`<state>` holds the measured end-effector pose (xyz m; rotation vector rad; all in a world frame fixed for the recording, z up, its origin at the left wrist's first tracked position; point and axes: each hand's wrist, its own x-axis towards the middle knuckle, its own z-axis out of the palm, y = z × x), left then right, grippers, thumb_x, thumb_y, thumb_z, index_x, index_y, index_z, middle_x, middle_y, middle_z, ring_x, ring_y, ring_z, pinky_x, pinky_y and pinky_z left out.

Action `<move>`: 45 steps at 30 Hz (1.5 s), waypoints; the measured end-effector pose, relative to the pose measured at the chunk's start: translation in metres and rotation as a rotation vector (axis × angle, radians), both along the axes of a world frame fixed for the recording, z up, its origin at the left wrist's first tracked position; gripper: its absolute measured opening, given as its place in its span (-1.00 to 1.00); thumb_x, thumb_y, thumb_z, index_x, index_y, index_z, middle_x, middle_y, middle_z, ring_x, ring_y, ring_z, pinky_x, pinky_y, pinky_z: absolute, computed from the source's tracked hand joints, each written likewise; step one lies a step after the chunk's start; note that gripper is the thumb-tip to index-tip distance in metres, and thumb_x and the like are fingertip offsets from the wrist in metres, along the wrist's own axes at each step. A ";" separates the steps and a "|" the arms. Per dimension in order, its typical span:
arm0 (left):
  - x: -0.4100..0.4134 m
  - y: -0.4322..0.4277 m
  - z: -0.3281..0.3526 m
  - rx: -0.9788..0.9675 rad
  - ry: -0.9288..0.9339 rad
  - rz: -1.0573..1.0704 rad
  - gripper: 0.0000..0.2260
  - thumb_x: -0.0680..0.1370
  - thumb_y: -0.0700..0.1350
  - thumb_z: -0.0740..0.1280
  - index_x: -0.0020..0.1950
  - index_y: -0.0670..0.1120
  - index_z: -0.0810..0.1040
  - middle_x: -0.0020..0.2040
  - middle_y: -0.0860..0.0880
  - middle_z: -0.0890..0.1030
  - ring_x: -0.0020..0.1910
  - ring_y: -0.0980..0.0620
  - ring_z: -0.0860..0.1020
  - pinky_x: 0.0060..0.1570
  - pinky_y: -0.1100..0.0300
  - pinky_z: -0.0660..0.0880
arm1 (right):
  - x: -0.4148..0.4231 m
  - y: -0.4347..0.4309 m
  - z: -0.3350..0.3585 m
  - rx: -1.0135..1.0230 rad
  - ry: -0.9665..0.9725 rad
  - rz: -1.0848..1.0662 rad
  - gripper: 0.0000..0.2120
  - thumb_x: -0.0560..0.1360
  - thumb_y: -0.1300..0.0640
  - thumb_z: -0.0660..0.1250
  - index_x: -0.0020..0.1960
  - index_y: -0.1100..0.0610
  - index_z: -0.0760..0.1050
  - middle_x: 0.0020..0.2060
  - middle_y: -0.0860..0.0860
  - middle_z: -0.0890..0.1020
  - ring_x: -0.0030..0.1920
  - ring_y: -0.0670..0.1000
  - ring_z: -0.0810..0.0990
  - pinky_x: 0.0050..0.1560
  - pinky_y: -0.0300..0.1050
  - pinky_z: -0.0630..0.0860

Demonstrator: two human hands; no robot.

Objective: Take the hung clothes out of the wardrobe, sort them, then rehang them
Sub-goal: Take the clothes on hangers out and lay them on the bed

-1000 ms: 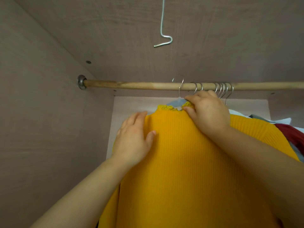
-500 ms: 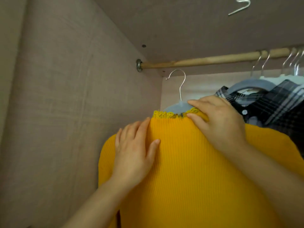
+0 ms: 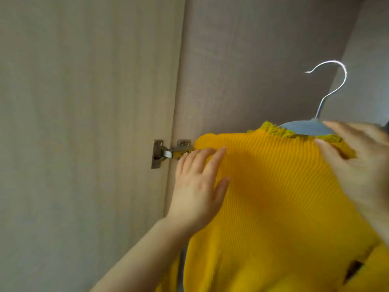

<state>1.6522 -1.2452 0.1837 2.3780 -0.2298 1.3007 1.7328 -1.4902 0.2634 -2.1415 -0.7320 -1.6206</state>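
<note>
A yellow ribbed sweater (image 3: pixel 273 197) with a lace collar hangs on a grey-blue hanger (image 3: pixel 305 127). The hanger's metal hook (image 3: pixel 334 85) is free in the air, on no rod. My left hand (image 3: pixel 197 186) lies flat on the sweater's left shoulder, its fingers straight. At the right edge, my right hand (image 3: pixel 362 165) pinches the collar and hanger top between thumb and fingers. The rod and the other hung clothes are out of view.
A metal door hinge (image 3: pixel 166 153) sits just left of my left hand, joining the light wardrobe door (image 3: pixel 84 123) to the darker side panel (image 3: pixel 252 60). The sweater's shoulder almost touches the hinge.
The sweater and hanger have come away from the rod and moved left toward the door hinge. The rod and the plaid clothes have left the view. Both hands keep their places on it.
</note>
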 end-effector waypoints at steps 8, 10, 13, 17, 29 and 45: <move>-0.026 -0.018 0.014 0.002 -0.045 0.051 -0.51 0.54 0.09 0.13 0.42 -0.10 0.31 0.36 -0.10 0.40 0.36 -0.10 0.33 0.36 -0.02 0.19 | -0.030 -0.008 -0.005 0.023 -0.179 0.039 -0.73 0.49 0.10 0.35 0.15 0.19 0.58 -0.07 0.21 0.60 -0.07 0.22 0.56 0.02 0.00 0.42; -0.026 -0.026 0.022 0.017 -0.050 0.050 -0.51 0.54 0.09 0.12 0.42 -0.09 0.31 0.36 -0.09 0.40 0.36 -0.08 0.33 0.37 -0.03 0.17 | -0.039 -0.010 -0.002 0.014 -0.194 0.064 -0.74 0.47 0.13 0.38 0.12 0.21 0.59 -0.10 0.21 0.62 -0.11 0.24 0.59 -0.01 -0.02 0.43; -0.031 -0.035 0.024 0.020 -0.065 0.068 -0.53 0.54 0.09 0.11 0.40 -0.09 0.34 0.30 -0.06 0.46 0.32 -0.07 0.37 0.36 -0.04 0.15 | -0.049 -0.005 -0.004 0.015 -0.180 0.115 -0.74 0.45 0.13 0.39 0.10 0.20 0.60 -0.11 0.18 0.62 -0.13 0.22 0.60 -0.02 -0.05 0.42; -0.050 -0.026 0.008 0.038 -0.084 0.095 -0.57 0.54 0.05 0.14 0.37 -0.08 0.39 0.22 -0.05 0.52 0.24 -0.01 0.39 0.32 -0.01 0.20 | -0.057 0.015 -0.018 0.011 -0.142 0.203 -0.74 0.45 0.11 0.38 0.10 0.16 0.61 -0.10 0.12 0.63 -0.12 0.17 0.60 -0.03 -0.05 0.47; -0.197 0.082 -0.072 -0.037 -0.007 0.602 -0.62 0.53 0.06 0.17 0.33 0.00 0.37 0.14 -0.02 0.54 0.12 0.03 0.39 0.19 0.15 0.20 | -0.115 0.185 -0.099 -0.033 0.072 0.752 -0.73 0.47 0.05 0.33 0.11 0.12 0.61 -0.08 0.04 0.62 -0.11 0.02 0.57 -0.09 -0.20 0.44; -0.502 0.217 -0.130 -0.127 0.030 1.387 -0.65 0.51 0.05 0.22 0.23 -0.05 0.49 0.08 -0.05 0.58 0.10 0.03 0.40 0.17 0.11 0.34 | -0.369 0.461 -0.169 -0.165 0.239 1.467 -0.72 0.44 0.01 0.35 0.09 0.12 0.60 -0.14 0.04 0.63 -0.11 0.00 0.52 -0.16 -0.27 0.40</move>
